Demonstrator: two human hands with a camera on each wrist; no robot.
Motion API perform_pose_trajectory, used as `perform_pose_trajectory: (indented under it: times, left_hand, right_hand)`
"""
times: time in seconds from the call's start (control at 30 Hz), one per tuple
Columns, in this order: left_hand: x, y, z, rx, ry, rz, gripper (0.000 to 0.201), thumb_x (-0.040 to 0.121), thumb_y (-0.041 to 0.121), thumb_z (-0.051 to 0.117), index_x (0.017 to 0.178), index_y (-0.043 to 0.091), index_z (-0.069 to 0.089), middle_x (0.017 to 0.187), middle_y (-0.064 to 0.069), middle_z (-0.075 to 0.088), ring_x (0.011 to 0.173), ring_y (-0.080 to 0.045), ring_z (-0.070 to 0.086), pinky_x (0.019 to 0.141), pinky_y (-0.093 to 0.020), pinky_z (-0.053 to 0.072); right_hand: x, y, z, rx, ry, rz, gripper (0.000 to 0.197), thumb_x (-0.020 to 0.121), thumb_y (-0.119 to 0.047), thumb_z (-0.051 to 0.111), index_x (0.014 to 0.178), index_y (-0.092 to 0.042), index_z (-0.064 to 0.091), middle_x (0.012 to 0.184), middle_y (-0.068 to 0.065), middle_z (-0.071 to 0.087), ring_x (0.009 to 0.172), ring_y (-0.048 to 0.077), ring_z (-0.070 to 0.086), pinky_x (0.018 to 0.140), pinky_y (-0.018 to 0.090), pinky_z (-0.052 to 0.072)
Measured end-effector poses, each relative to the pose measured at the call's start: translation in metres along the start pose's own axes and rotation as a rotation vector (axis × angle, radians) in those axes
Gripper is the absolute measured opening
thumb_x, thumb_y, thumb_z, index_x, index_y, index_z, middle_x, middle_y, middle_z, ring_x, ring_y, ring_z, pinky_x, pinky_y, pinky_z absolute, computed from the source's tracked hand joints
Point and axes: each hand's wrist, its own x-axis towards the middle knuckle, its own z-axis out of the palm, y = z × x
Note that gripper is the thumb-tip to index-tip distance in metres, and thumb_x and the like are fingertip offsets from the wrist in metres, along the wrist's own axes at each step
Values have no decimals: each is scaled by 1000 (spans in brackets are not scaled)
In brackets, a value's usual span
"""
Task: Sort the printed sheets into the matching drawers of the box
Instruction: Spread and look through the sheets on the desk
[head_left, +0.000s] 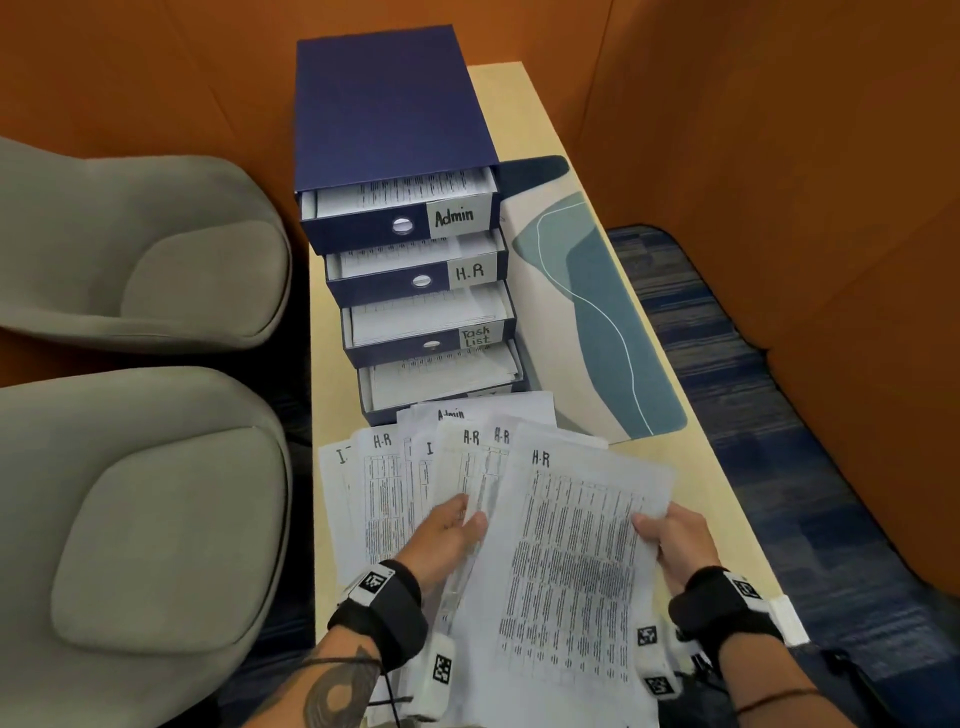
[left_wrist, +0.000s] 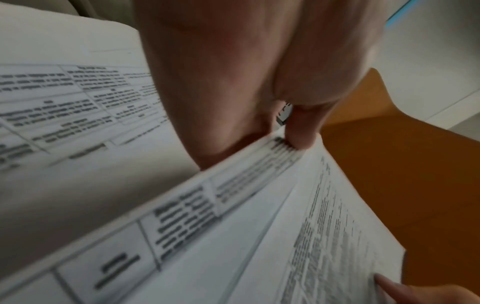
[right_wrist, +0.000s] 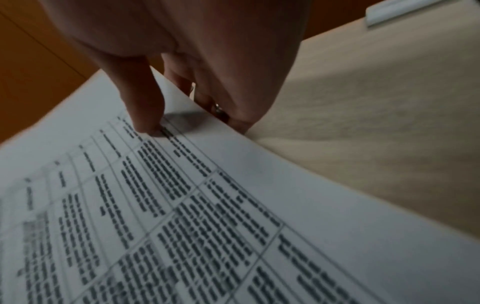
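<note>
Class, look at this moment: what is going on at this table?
A person is sorting printed sheets into a blue drawer box on the table. The right hand pinches the edge of a sheet marked H.R, while the left hand holds a fanned stack of sheets. The drawers stand pulled open, with paper in each; the H.R drawer is second from the top, below the Admin drawer. The held sheet has not gone in yet.

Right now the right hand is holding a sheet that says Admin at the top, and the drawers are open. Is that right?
Not quite. The sheet pinched by the right hand says H.R at the top, not Admin; the head view shows it. The drawers are indeed open.
</note>
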Motion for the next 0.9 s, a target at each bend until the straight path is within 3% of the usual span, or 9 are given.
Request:
perform_pose_trajectory:
  times: [0.07,0.17,0.23,0.3,0.4,0.5,0.6,0.7,0.9]
  left_hand:
    - [2,-1,6,-227,-102,-64,84,87,41,77,156,12,40,153,-3,53,137,-24,55,119,-46,40]
    - [-1,1,15,-265,-149,-21,59,100,36,67,150,12,48,143,-4,63,130,-25,62,115,-47,46]
    - [-2,2,13,-173,-8,44,56,97,55,63,141,20,57,137,7,64,124,-18,63,107,-40,50]
    - [4,4,4,-14,307,130,55,89,73,56,115,25,65,115,8,71,106,-16,68,92,-36,53]
    - [23,-5,-12,313,596,113,56,78,69,73,103,22,56,102,5,61,97,-21,63,85,-33,50]
    - [33,-7,-12,591,515,13,49,75,55,86,93,22,53,95,5,58,87,-18,58,76,-31,48]
    - [36,-5,-14,545,523,-33,37,83,43,83,77,19,56,85,0,65,72,-16,59,70,-30,49]
    - [30,-8,-21,503,512,41,26,87,42,80,78,20,70,77,3,70,72,-17,66,72,-32,57]
    - [9,-2,-4,493,334,263,41,96,23,71,59,9,62,51,10,43,48,-8,38,53,-22,37]
  right_hand:
    - [-1,-4,9,84,-25,7,30,91,18,55,115,6,68,114,22,73,106,36,69,101,47,52]
    - [-5,-8,11,144,-67,-2,32,92,20,52,118,8,66,114,22,73,108,37,68,96,44,52]
    - [-1,-5,3,95,-29,-24,31,91,18,58,113,-1,70,110,19,76,105,39,70,99,50,54]
    - [-1,-4,-8,7,37,-48,32,90,14,63,110,-9,71,108,17,77,101,39,72,97,53,55]
    - [-12,-14,-20,-217,149,-120,37,89,9,71,119,-7,58,111,14,69,93,31,67,88,41,54]
    - [-15,-18,-25,-282,191,-127,52,88,6,74,129,-12,49,111,10,61,96,29,61,87,40,51]
    - [-7,-12,-29,-340,161,-156,27,89,3,74,115,-1,68,106,16,74,92,31,70,88,44,57]
    - [-4,-8,-34,-287,112,-191,19,88,5,75,106,2,73,95,17,76,94,38,73,89,49,58]
    - [-8,-26,-31,-126,-101,-146,13,92,5,66,104,4,73,97,23,77,91,41,74,86,44,57]
